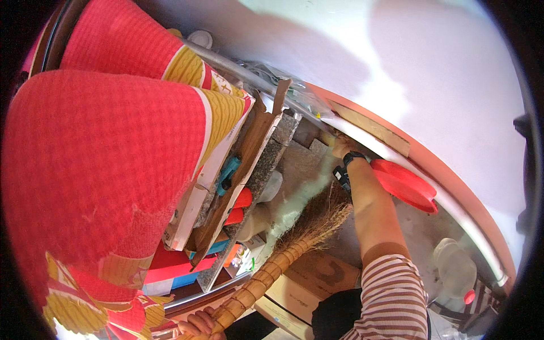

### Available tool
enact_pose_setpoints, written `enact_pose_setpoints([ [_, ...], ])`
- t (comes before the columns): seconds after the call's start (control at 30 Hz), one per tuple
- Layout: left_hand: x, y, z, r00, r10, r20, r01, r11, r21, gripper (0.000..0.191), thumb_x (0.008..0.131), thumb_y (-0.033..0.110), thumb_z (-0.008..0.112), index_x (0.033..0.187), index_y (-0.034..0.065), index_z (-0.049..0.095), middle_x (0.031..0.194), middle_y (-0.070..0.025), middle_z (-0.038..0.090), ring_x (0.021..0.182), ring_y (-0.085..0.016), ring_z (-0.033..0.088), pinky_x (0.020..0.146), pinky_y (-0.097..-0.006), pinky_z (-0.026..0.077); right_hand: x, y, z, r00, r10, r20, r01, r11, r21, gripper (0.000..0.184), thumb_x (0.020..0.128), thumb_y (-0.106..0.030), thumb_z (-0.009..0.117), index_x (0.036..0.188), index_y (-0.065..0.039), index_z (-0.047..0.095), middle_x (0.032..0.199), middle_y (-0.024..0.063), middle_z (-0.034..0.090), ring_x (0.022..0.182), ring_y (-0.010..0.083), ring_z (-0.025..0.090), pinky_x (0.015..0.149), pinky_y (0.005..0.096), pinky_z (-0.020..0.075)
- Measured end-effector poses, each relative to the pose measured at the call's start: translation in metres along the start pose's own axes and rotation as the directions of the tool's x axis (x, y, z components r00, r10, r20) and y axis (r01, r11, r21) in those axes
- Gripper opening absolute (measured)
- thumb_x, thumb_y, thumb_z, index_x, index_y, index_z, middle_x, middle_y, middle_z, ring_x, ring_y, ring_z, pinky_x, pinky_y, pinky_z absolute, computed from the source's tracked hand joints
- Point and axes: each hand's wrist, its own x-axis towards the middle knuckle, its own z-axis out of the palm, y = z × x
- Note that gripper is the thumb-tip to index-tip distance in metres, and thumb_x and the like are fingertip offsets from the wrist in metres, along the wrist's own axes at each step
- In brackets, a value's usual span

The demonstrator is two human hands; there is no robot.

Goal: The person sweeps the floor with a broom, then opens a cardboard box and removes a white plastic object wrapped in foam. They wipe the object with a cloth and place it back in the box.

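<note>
My left hand (pixel 200 324), at the bottom edge, is closed around the bound handle of a straw broom (pixel 272 272). The broom slants up to the right, its bristles spread over the floor near the middle. My other arm, in a striped sleeve with a black wristband, reaches up toward the foot of the wall. At its end, my right hand (pixel 340 146) is near the corner beside a white pipe (pixel 382 140); its fingers are blurred and partly hidden, so what it holds cannot be told. A red plastic object (pixel 403 187) lies right of the forearm.
Large red cloth (pixel 106 140) covers the left side. Beside it are a cardboard box (pixel 255 157) with a blue tool (pixel 228 175), and a stone slab (pixel 272 159) above red items. Cardboard boxes (pixel 314 278) stand below the broom. A plastic bottle with red cap (pixel 457 270) is at right.
</note>
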Motion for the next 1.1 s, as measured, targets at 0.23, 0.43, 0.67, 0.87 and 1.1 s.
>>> enact_pose_setpoints([
  [0.23,0.004,0.005,0.015,0.999,-0.002,-0.035,0.003,0.999,0.039,0.047,0.059,0.014,0.075,0.084,0.0181,0.036,0.07,0.0041,0.039,0.068,-0.011,0.042,0.08,-0.0318,0.039,0.026,0.008,0.024,0.992,0.064,-0.113,-0.072,0.995,-0.071,0.051,0.083,-0.014,0.051,0.133,-0.005,0.043,0.139,0.0154,0.043,0.126,0.032,0.044,0.1,0.0454,0.0352],
  [0.43,0.005,0.008,0.026,0.996,-0.024,-0.081,0.03,0.997,0.064,0.047,0.059,0.014,0.076,0.084,0.0183,0.036,0.07,0.0043,0.039,0.068,-0.01,0.043,0.079,-0.0316,0.039,0.01,-0.016,0.045,0.996,0.09,0.007,-0.083,0.94,-0.331,0.036,0.086,-0.017,0.054,0.119,-0.005,0.059,0.129,0.016,0.054,0.115,0.0353,0.053,0.086,0.0582,0.0417],
  [0.67,0.0,0.001,0.011,0.999,0.032,-0.033,-0.031,0.999,0.031,0.048,0.059,0.015,0.076,0.083,0.0187,0.036,0.07,0.0047,0.041,0.068,-0.01,0.043,0.079,-0.0318,0.039,0.013,0.007,0.054,0.995,-0.096,-0.041,0.084,0.969,-0.232,0.042,0.089,-0.018,0.05,0.127,-0.002,0.053,0.133,0.0187,0.051,0.12,0.0321,0.051,0.096,0.0485,0.0428],
  [0.87,0.001,-0.001,0.008,0.999,0.041,0.011,-0.042,0.997,0.058,0.049,0.059,0.015,0.077,0.083,0.0191,0.035,0.07,0.0048,0.041,0.068,-0.01,0.042,0.079,-0.0328,0.039,0.034,0.032,0.056,0.941,0.088,-0.328,-0.025,0.981,0.194,0.041,0.091,-0.018,0.042,0.127,0.002,0.05,0.131,0.0217,0.052,0.116,0.0307,0.055,0.096,0.0395,0.0452],
  [1.1,-0.002,0.011,0.02,0.998,-0.047,-0.04,0.049,0.997,0.059,0.048,0.063,0.012,0.076,0.086,0.0173,0.034,0.071,0.0028,0.039,0.068,-0.013,0.041,0.083,-0.035,0.038,-0.043,-0.013,0.014,0.972,-0.128,-0.196,0.075,0.963,-0.257,0.025,0.086,-0.011,0.051,0.099,-0.002,0.07,0.11,0.0194,0.065,0.1,0.0342,0.065,0.078,0.0461,0.0526],
])
